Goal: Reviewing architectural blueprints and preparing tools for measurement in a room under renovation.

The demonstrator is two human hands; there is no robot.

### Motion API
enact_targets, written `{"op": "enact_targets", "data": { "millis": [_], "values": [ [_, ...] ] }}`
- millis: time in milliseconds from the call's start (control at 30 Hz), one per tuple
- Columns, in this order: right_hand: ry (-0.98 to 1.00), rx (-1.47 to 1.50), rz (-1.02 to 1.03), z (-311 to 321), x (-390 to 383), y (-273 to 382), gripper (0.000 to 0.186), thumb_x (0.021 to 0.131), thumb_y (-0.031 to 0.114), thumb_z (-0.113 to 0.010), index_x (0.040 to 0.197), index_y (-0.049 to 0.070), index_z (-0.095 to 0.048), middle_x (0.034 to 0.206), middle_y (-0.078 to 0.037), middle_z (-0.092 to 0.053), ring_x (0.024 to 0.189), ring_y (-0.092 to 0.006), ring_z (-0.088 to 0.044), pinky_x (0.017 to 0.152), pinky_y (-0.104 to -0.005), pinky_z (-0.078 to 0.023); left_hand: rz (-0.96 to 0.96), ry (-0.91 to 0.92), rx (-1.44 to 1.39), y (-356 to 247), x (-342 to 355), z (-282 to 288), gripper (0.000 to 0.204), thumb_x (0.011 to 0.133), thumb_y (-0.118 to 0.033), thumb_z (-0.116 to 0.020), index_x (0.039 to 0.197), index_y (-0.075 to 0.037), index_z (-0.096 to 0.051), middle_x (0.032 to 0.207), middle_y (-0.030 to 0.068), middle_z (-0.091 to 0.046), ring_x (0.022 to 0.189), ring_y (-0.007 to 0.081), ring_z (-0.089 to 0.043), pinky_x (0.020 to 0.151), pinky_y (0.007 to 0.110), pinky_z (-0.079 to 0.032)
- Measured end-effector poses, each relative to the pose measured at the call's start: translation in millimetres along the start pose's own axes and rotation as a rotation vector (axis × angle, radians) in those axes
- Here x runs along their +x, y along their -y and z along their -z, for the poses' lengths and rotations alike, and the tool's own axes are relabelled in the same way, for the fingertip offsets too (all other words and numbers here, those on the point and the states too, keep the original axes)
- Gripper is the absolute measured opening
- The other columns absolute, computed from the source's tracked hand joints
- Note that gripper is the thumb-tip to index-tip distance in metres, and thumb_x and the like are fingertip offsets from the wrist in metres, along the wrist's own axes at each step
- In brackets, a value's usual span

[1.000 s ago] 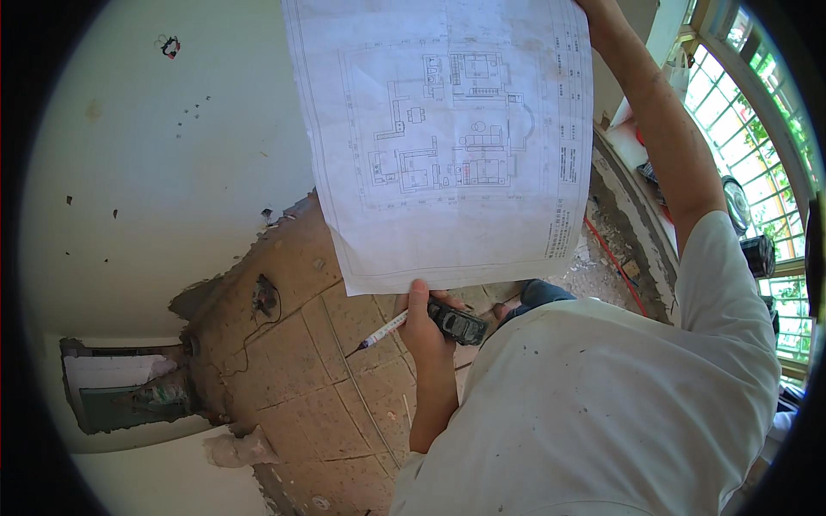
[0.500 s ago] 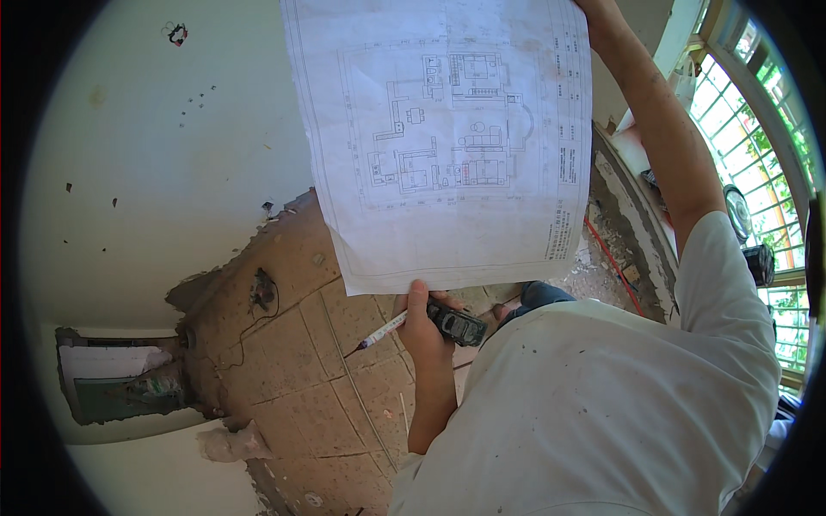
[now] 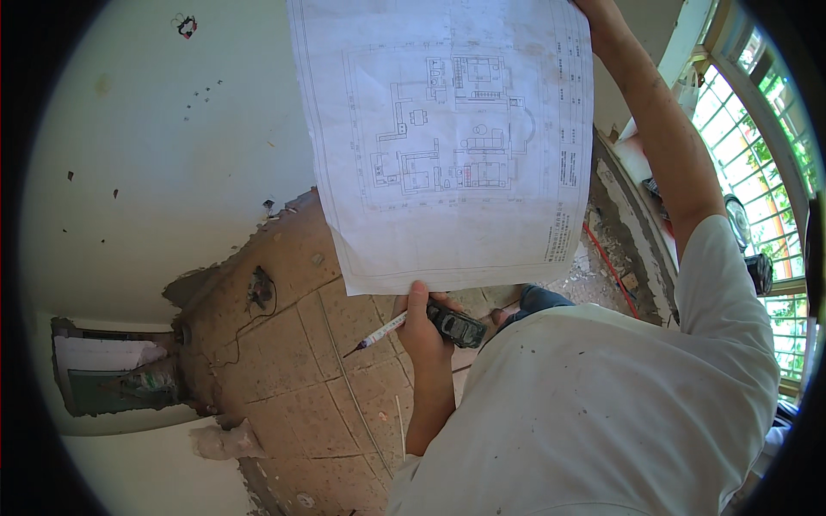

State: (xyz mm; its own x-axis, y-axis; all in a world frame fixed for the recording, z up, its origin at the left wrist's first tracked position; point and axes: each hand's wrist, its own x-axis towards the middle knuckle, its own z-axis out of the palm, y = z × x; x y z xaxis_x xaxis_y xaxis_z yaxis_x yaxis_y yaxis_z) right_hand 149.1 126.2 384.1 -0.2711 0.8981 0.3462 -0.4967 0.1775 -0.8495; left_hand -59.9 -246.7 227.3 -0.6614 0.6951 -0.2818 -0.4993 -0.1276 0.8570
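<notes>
A large creased white sheet with a printed floor plan is spread out in front of me. At its upper right edge, my right hand is closed on the paper, partly cut off by the frame's top. My left hand pinches the sheet's bottom edge, thumb in front. That same hand also holds a white marker pen, its dark tip pointing down-left, and a dark, chunky hand-held device whose exact kind I cannot make out. Some left-hand fingers are hidden behind these things.
Below lies a dusty brown tiled floor with a thin rod and a dark tool with a cord. A pale wall with a wire-filled hole stands left. A red hose or cable runs near rubble; a barred window is right.
The view has shifted very slightly. Both hands keep the same hold on the sheet, and the pen and dark device stay in the left hand.
</notes>
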Motion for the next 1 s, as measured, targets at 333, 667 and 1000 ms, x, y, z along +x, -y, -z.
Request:
{"op": "enact_targets", "data": {
  "millis": [333, 667, 1000],
  "values": [
    [0.021, 0.013, -0.042, -7, -8, 5, 0.032, 0.096, 0.026, -0.054, 0.103, -0.005, -0.062, 0.087, -0.012, -0.068, 0.073, -0.0194, -0.067, 0.069, -0.0334, -0.056, 0.005, -0.014, 0.004, -3, -2, -2, 0.019, 0.095, -0.023, -0.057, 0.087, -0.007, -0.052, 0.070, 0.0070, -0.057, 0.051, 0.0199, -0.058, 0.049, 0.034, -0.051],
    [-0.007, -0.018, -0.033, -3, -3, 9, 0.029, 0.093, 0.023, -0.057, 0.102, -0.005, -0.062, 0.084, -0.012, -0.068, 0.069, -0.0190, -0.067, 0.064, -0.0331, -0.056, 0.001, -0.010, 0.006, -5, -2, -2, 0.018, 0.094, -0.022, -0.057, 0.088, -0.006, -0.053, 0.071, 0.0073, -0.057, 0.053, 0.0197, -0.058, 0.051, 0.034, -0.053],
    [-0.025, -0.103, -0.045, -13, -10, 11, 0.028, 0.092, 0.023, -0.058, 0.101, -0.003, -0.063, 0.081, -0.010, -0.067, 0.070, -0.0184, -0.067, 0.068, -0.0322, -0.056, -0.020, -0.004, 0.004, -7, -4, -1, 0.019, 0.094, -0.022, -0.058, 0.087, -0.004, -0.054, 0.070, 0.0078, -0.057, 0.052, 0.0210, -0.059, 0.050, 0.036, -0.054]
  ]
}}
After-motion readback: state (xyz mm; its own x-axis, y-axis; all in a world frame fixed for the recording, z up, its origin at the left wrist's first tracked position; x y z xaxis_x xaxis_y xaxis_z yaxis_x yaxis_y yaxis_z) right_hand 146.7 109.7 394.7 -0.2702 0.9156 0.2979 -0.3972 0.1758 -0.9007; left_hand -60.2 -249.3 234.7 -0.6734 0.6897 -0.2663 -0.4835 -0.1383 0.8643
